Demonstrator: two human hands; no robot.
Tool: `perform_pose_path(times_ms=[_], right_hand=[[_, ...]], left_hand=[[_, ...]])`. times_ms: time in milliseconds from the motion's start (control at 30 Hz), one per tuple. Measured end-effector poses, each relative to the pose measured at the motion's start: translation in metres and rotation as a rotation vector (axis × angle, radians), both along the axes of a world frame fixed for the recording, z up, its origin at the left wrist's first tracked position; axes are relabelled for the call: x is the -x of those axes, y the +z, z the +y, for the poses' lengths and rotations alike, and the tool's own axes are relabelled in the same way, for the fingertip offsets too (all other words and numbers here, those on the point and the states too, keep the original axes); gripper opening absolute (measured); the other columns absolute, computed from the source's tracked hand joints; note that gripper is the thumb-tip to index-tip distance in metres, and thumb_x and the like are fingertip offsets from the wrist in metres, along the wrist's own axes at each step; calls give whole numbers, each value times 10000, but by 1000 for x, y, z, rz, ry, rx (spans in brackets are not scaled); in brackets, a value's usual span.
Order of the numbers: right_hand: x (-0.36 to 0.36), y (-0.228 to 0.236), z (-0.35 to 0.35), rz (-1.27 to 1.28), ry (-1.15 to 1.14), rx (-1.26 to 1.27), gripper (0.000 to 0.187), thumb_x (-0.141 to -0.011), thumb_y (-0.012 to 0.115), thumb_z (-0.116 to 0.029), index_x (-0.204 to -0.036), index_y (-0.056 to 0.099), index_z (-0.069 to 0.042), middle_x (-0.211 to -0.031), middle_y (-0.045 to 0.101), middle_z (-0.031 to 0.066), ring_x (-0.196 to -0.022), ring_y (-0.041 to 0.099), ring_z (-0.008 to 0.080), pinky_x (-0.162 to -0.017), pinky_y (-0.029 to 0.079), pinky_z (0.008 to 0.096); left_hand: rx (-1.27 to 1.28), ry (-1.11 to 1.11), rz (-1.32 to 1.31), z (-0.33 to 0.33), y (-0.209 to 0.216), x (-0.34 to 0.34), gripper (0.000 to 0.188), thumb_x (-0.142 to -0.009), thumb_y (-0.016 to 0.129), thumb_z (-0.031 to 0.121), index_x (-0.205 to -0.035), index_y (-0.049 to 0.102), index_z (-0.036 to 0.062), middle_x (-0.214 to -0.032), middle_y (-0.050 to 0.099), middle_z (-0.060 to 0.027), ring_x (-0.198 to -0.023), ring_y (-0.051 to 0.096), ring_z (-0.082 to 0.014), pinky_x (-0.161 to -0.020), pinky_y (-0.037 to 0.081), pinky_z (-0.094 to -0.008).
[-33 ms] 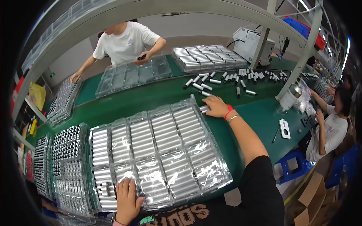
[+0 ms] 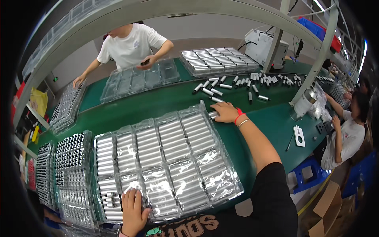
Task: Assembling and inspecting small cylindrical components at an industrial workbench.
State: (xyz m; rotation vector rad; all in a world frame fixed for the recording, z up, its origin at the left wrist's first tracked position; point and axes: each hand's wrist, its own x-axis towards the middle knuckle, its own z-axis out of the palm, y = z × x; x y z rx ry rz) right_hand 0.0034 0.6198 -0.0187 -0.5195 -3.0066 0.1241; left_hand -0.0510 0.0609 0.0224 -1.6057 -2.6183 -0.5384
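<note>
A large clear plastic tray [image 2: 241,190] in front of me holds rows of silver tubes [image 2: 170,136] in its compartments. My left hand [image 2: 133,211] lies on the tray's near edge, fingers stretched out over tubes in a left compartment. At the far right corner, my right hand [image 2: 225,112] closes over a silver tube [image 2: 213,115], whose end shows under the fingers; the fingertips are partly hidden. One more tube [image 2: 202,103] sits at that corner. Several loose silver tubes with black ends [image 2: 216,91] lie beyond it on the green belt.
Filled trays [image 2: 73,173] line my left. Across the belt, a person [image 2: 128,45] holds small dark pieces above an empty clear tray [image 2: 138,81]. Another filled tray [image 2: 217,59] stands behind. To the right are a metal can [image 2: 303,103], a white plate [image 2: 299,136] and a seated co-worker [image 2: 347,134].
The person opposite has lowered the hand with the dark pieces slightly. My hands stay in place.
</note>
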Motion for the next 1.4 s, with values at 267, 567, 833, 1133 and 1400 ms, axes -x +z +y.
perform_pose_path(times_ms=[267, 567, 833, 1133, 1400], right_hand=[[44, 23, -20, -79, -33, -105, 656, -712, 614, -262, -1337, 415, -263, -1287, 456, 105, -1088, 511, 319, -885, 449, 452], [143, 37, -8, -93, 49, -248, 615, -771, 577, -243, -1362, 415, -296, -1197, 561, 139, -1027, 571, 336, -828, 479, 475], [277, 45, -174, -167, 138, 186, 467, -852, 508, -334, -1314, 491, -269, -1261, 545, 143, -1045, 581, 352, -881, 483, 446], [228, 48, -72, 170, -216, 296, 302, -868, 508, -239, -1121, 616, -116, -1102, 623, 133, -978, 614, 332, -813, 520, 418], [89, 54, 5, 483, -146, 572, 285, -895, 505, -237, -1128, 592, -97, -1071, 615, 124, -944, 616, 313, -797, 533, 397]], left_hand=[[38, -6, 65, 6, -4, 4, 533, -857, 504, 241, -1299, 423, -46, -1312, 441, -224, -1190, 410, -403, -1048, 265, -501], [55, 37, 25, -2, -4, 5, 574, -839, 516, 220, -1328, 390, -50, -1347, 409, -233, -1227, 370, -421, -1068, 237, -515], [60, 19, 50, -5, -9, -1, 566, -838, 516, 194, -1332, 390, -53, -1340, 415, -244, -1222, 377, -426, -1059, 256, -507], [38, -5, 55, 5, -2, -2, 574, -829, 519, 211, -1321, 393, -58, -1320, 422, -251, -1190, 393, -432, -1055, 257, -513], [3, 78, 40, -4, 4, 3, 566, -839, 520, 314, -1263, 432, -52, -1302, 436, -220, -1173, 404, -406, -1056, 239, -543]])
